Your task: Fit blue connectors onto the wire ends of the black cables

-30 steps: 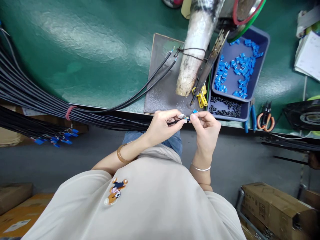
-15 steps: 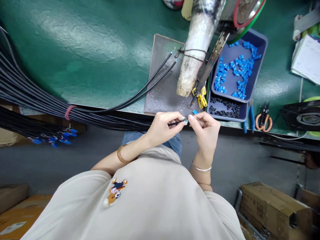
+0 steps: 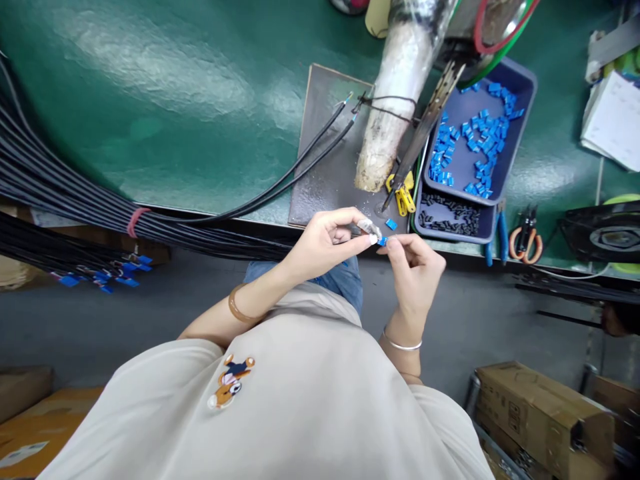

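Between my fingertips, over the bench's front edge, is a small blue connector (image 3: pixel 382 241). My right hand (image 3: pixel 414 267) pinches it from the right with thumb and forefinger. From the left, my left hand (image 3: pixel 333 241) is closed at the connector's other side; the wire end there is hidden by the fingers. Another blue connector (image 3: pixel 391 225) lies on the dark board (image 3: pixel 320 160) just above my right fingertips. Two black cables (image 3: pixel 300 167) with stripped ends rest across that board. A thick bundle of black cables (image 3: pixel 75 180) runs along the bench edge from the left.
A bin of blue connectors (image 3: pixel 517 133) overlaps a bin of small black parts (image 3: pixel 480 233). Yellow cutters (image 3: pixel 403 193), blue-handled pliers (image 3: pixel 503 233) and orange-handled cutters (image 3: pixel 525 237) lie nearby. A plastic-wrapped tube (image 3: pixel 390 100) hangs over the board.
The blue connector now shows between my fingertips, where a black cable end was visible before. My right hand has shifted slightly down and right.
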`<state>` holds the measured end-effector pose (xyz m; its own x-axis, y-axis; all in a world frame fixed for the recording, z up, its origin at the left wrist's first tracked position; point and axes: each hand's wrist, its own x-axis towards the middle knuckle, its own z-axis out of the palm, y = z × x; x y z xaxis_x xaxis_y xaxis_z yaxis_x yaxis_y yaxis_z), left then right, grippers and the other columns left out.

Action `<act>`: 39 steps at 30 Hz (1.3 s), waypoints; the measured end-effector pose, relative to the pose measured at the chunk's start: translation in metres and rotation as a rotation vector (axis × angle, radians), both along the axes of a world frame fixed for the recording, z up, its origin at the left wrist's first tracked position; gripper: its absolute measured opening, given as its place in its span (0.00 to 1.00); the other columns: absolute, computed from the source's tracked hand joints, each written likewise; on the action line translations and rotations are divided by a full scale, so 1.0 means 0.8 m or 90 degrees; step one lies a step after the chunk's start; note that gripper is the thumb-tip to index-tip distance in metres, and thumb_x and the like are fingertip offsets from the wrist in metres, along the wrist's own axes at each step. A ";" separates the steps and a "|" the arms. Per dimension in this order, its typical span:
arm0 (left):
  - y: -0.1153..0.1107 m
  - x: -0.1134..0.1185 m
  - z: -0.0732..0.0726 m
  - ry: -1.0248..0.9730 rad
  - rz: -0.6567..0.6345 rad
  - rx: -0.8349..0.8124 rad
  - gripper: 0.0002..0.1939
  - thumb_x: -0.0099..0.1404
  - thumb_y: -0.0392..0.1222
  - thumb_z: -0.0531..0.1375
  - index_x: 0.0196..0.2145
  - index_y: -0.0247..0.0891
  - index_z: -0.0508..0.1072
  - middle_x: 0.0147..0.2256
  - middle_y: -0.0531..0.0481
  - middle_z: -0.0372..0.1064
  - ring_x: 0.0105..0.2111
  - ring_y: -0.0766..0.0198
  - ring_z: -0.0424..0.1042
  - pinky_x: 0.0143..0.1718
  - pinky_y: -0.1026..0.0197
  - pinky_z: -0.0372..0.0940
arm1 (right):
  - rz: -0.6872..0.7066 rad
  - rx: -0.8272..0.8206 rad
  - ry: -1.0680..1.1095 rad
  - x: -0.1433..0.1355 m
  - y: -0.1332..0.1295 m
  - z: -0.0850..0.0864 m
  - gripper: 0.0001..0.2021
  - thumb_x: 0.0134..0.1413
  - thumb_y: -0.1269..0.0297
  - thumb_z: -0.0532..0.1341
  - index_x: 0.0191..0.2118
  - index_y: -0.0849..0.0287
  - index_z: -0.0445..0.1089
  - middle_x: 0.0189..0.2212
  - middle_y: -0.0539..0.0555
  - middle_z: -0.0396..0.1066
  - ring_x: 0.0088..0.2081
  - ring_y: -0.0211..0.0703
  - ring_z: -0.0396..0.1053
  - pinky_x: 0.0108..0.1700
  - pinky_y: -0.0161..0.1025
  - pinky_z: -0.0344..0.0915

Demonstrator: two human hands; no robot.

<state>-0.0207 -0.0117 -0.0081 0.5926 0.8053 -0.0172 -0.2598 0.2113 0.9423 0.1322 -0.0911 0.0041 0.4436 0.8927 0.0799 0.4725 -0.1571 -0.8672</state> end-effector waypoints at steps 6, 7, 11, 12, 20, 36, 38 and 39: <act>0.002 -0.005 -0.004 0.013 -0.061 -0.031 0.09 0.61 0.41 0.66 0.33 0.34 0.70 0.25 0.56 0.60 0.19 0.78 0.50 0.18 0.69 0.48 | 0.044 0.020 0.116 -0.004 0.006 -0.003 0.16 0.61 0.53 0.61 0.26 0.57 0.68 0.21 0.45 0.67 0.24 0.32 0.62 0.28 0.33 0.59; 0.002 -0.005 -0.004 0.009 -0.064 -0.033 0.09 0.61 0.41 0.66 0.33 0.34 0.70 0.26 0.56 0.61 0.19 0.78 0.50 0.18 0.69 0.47 | 0.054 0.021 0.123 -0.003 0.008 -0.002 0.16 0.61 0.53 0.60 0.26 0.57 0.67 0.21 0.45 0.66 0.23 0.31 0.61 0.28 0.33 0.59; 0.003 -0.004 -0.002 0.001 -0.077 -0.059 0.10 0.60 0.39 0.66 0.31 0.35 0.68 0.26 0.54 0.65 0.20 0.77 0.56 0.20 0.70 0.50 | 0.092 0.014 0.168 0.003 0.015 -0.001 0.17 0.61 0.53 0.60 0.25 0.58 0.66 0.19 0.44 0.63 0.22 0.30 0.58 0.29 0.33 0.58; 0.003 -0.004 -0.002 -0.001 -0.080 -0.069 0.10 0.59 0.39 0.66 0.31 0.35 0.67 0.27 0.53 0.66 0.21 0.76 0.59 0.20 0.70 0.51 | 0.100 0.016 0.182 0.004 0.016 -0.001 0.17 0.61 0.54 0.61 0.24 0.58 0.66 0.19 0.44 0.63 0.22 0.30 0.57 0.29 0.33 0.57; 0.000 -0.003 0.002 0.027 -0.019 -0.066 0.14 0.56 0.39 0.68 0.27 0.37 0.64 0.21 0.57 0.60 0.19 0.77 0.55 0.19 0.69 0.50 | 0.104 0.011 0.181 0.002 0.018 -0.002 0.18 0.61 0.52 0.61 0.24 0.58 0.65 0.19 0.44 0.63 0.21 0.29 0.56 0.26 0.32 0.55; 0.004 0.001 -0.002 0.001 0.022 -0.058 0.10 0.55 0.35 0.67 0.28 0.36 0.66 0.24 0.56 0.62 0.19 0.78 0.54 0.19 0.70 0.50 | 0.064 0.173 -0.169 -0.012 -0.004 -0.005 0.09 0.62 0.59 0.60 0.42 0.48 0.79 0.20 0.46 0.67 0.20 0.34 0.60 0.24 0.37 0.53; 0.004 0.001 -0.002 0.003 0.014 -0.061 0.10 0.55 0.34 0.66 0.29 0.36 0.66 0.24 0.56 0.63 0.19 0.77 0.54 0.19 0.70 0.50 | 0.070 0.161 -0.135 -0.012 -0.003 -0.004 0.10 0.62 0.60 0.60 0.42 0.48 0.79 0.20 0.46 0.67 0.21 0.34 0.60 0.24 0.37 0.52; 0.004 0.001 -0.002 0.000 0.010 -0.063 0.10 0.55 0.35 0.66 0.29 0.36 0.66 0.24 0.56 0.63 0.19 0.77 0.54 0.19 0.70 0.50 | 0.071 0.154 -0.113 -0.012 -0.003 -0.004 0.10 0.63 0.60 0.59 0.42 0.49 0.79 0.20 0.46 0.67 0.21 0.34 0.60 0.24 0.37 0.53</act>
